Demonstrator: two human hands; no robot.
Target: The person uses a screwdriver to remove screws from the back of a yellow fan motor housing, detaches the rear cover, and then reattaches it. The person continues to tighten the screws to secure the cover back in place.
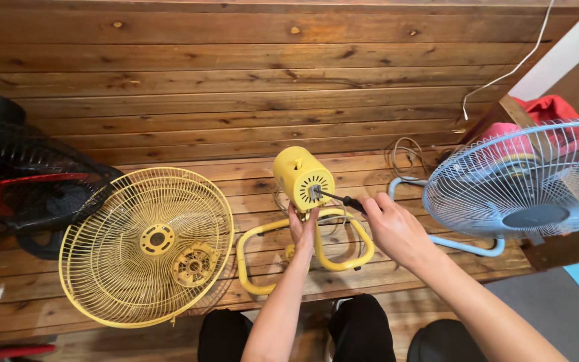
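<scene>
A yellow fan motor housing (301,175) stands on a yellow tube stand (256,248) on a wooden deck. My left hand (302,228) grips the neck just under the housing. My right hand (391,228) holds a black-handled screwdriver (342,199), whose tip touches the front face of the motor near the shaft. The yellow wire fan guard (102,268) lies flat to the left, with a yellow round part (194,264) resting inside it.
A light blue fan (524,181) stands at the right on a blue tube base, with red cloth behind it. A black and red fan (15,174) sits at the left. A white cord (504,74) hangs at the upper right. My knees are at the bottom.
</scene>
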